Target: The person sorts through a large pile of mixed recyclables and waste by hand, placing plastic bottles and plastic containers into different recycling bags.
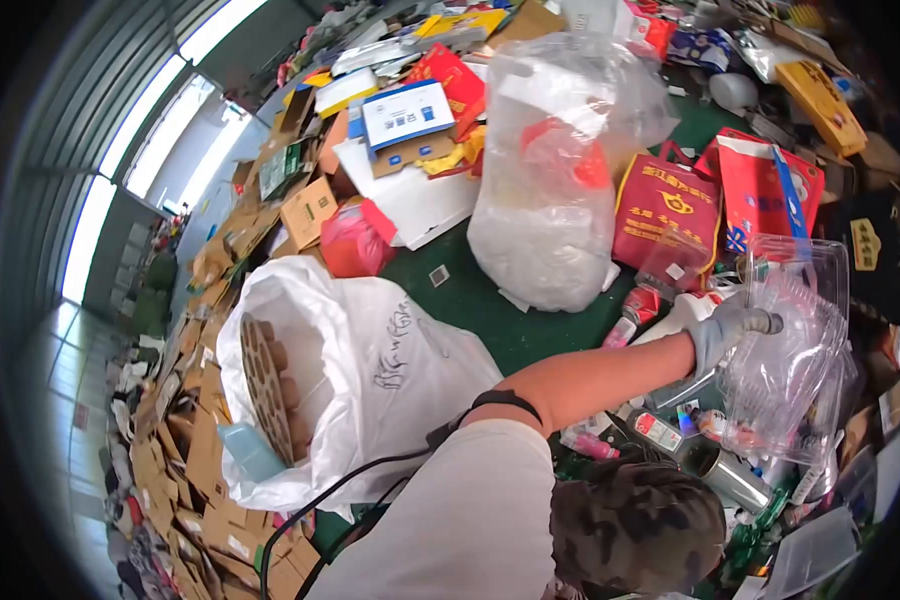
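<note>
My left hand (727,334), in a pale grey glove, reaches across to the right side of the view. Its fingers grip the near side of a clear plastic clamshell container (785,350), which looks nested with other clear plastic pieces. Part of the fingers is hidden behind the plastic. Just left of the hand lies a clear bottle with a red label (640,303). Below the forearm are a metal can (735,478) and a pink-labelled bottle (590,443). My right hand does not show; a camouflage-patterned cap (638,520) fills the lower middle.
A white woven sack (410,370) holding a moulded tray stands open at left. A stuffed clear bag (540,240) and a maroon bag (667,215) lie ahead on the green surface. Flattened cardboard (185,430) is heaped at left. A black cable (310,500) runs to my arm.
</note>
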{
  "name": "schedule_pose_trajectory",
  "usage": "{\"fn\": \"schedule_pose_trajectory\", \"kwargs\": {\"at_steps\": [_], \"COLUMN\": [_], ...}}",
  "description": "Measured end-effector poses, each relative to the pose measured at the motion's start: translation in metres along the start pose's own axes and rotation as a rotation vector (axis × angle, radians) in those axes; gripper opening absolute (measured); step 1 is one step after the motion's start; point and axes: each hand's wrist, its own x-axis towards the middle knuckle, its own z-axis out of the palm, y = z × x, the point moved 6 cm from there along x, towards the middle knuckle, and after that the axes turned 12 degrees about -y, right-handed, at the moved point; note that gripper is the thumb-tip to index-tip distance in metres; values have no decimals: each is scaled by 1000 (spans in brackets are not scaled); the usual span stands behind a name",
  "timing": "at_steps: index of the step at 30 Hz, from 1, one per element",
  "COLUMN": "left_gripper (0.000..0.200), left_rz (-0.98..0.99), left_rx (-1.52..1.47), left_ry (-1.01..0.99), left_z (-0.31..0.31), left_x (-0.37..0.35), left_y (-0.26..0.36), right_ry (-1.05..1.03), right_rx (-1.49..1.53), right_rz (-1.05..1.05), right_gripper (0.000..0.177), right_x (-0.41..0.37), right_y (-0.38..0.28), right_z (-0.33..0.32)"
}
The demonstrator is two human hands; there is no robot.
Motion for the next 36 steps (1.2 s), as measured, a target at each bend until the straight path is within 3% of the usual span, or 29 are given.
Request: {"fn": "schedule_pose_trajectory", "kwargs": {"at_steps": [1,2,3,6,7,8,9,11,12,13,14,17,18,20,22,24,25,28,30,32,34,36], "left_gripper": [54,40,33,28,27,29,30,34,35,35,35,35,35,44,46,44,42,41,42,42,35,30], "left_rz": [88,97,122,197,330,232,191,150,120,104,126,94,81,116,260,343,442,617,663,644,596,567], "left_rx": [188,-34,25,261,474,294,431,479,611,659,641,449,398,361,250,137,83,124,104,99,73,89], "left_ry": [183,43,15,157,102,101,233,295,305,485,550,777,857,892,975,866,906,854,796,755,799,824], "left_z": [-7,2,-9,-27,-26,-22,8,11,15,-4,-12,-2,10,-32,-82,-93,-148,-158,-170,-150,-150,-127], "left_x": [-16,-32,-41,-95,-125,-163,-221,-313,-368,-427,-488,-639,-667,-743,-800,-813,-855,-851,-857,-838,-832,-814], "left_y": [37,72,100,196,238,265,303,355,380,402,411,377,356,323,290,269,252,239,237,239,236,244], "right_ry": [51,100,129,176,205,240,244,57,-144,-351,-353,-304,-440,-678,-791,-933,-1012,-1210,-1124,-1054,-995,-921], "right_rx": [0,15,39,66,-51,-169,-124,-80,-85,-97,-54,27,40,80,150,236,268,283,-313,-685,-814,-655], "right_rz": [0,-2,5,9,-21,-47,-97,-110,-71,-27,-49,-117,-94,-49,82,268,354,345,125,-145,16,615], "right_gripper": [36,31,26,12,14,15,21,34,45,57,56,49,48,45,41,37,35,27,25,25,23,20], "right_x": [-18,-36,-51,-77,-76,-74,-62,-26,-12,-7,4,20,32,43,-15,-83,-119,-147,-152,-137,-129,-150], "right_y": [4,9,17,41,46,52,62,73,78,83,86,63,61,69,84,121,144,259,316,359,375,376], "right_z": [10,20,31,56,59,63,53,18,-6,-1,-5,42,73,121,275,412,470,569,592,579,574,566]}}
